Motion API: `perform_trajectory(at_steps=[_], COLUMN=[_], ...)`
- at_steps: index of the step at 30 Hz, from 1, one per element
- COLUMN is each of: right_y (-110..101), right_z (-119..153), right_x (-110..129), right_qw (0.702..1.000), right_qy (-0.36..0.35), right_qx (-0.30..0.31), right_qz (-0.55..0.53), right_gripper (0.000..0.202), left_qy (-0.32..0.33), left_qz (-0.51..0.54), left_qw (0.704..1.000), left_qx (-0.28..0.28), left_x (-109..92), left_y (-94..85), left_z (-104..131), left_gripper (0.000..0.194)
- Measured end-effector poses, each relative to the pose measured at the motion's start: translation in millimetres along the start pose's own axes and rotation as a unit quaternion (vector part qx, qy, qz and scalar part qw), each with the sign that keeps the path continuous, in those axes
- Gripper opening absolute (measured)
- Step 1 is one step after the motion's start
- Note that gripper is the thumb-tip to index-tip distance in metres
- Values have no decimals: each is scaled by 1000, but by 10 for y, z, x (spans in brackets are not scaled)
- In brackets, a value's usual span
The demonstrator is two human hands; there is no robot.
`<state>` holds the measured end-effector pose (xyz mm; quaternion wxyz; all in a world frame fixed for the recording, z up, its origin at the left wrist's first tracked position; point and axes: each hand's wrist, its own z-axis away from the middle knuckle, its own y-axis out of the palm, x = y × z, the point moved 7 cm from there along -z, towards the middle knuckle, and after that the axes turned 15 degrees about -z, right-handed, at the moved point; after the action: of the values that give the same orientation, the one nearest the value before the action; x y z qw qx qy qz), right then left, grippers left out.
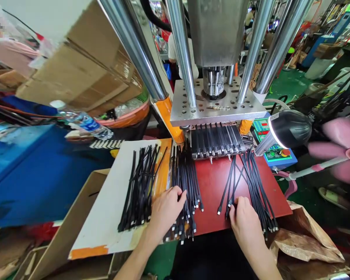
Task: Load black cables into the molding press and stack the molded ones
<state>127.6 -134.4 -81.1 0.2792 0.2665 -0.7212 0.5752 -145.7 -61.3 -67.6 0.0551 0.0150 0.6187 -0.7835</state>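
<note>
My left hand (169,206) rests over the middle bundle of black cables (191,182), its fingers curled; what lies in them is hidden. With thumb and forefinger, my right hand (245,218) pinches the connector end of a black cable (231,190) on the red work surface (211,186). More cables (258,190) lie to the right of that hand. Another pile of black cables (141,186) is on the white board at the left. Behind both hands, a row of black cable ends sits in a metal fixture (217,140) below the press plate (218,112).
Steel columns (183,54) and a press cylinder (217,35) rise in front. At the right stand a black lamp (290,126), a green control panel (275,153) and a pink fan (341,144). A water bottle (84,120) and cardboard (78,74) are at the left.
</note>
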Motion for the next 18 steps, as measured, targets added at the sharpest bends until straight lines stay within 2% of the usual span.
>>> perform_trajectory(at_steps=[3, 5, 7, 9, 11, 14, 16, 18], right_y=[16, -40, -133, -244, -348, -419, -422, -413], right_z=[-129, -200, -235, -222, -143, 107, 290, 404], right_x=[28, -47, -119, -102, 19, 253, 336, 324], right_qw=[998, 996, 992, 981, 948, 898, 885, 876], right_qy=[-2, 27, 62, 89, 105, 121, 130, 144], right_qx=[25, 59, 103, 142, 173, 231, 276, 321], right_qz=[51, 68, 23, -100, -245, -355, -352, -329], right_gripper=[16, 18, 21, 23, 26, 28, 26, 23], left_qy=[20, 41, 72, 94, 106, 131, 148, 163], left_qz=[71, 125, 215, 339, 450, 544, 580, 582], left_qw=[997, 991, 971, 925, 862, 791, 763, 762], left_qx=[18, 29, 71, 140, 209, 248, 243, 233], left_x=[19, 5, -107, -335, -643, -1060, -1210, -1252], left_y=[-80, -140, -136, -68, 22, 76, 40, -18], left_z=[-69, -29, 85, 254, 435, 608, 645, 662], left_gripper=[32, 35, 39, 41, 41, 43, 44, 41])
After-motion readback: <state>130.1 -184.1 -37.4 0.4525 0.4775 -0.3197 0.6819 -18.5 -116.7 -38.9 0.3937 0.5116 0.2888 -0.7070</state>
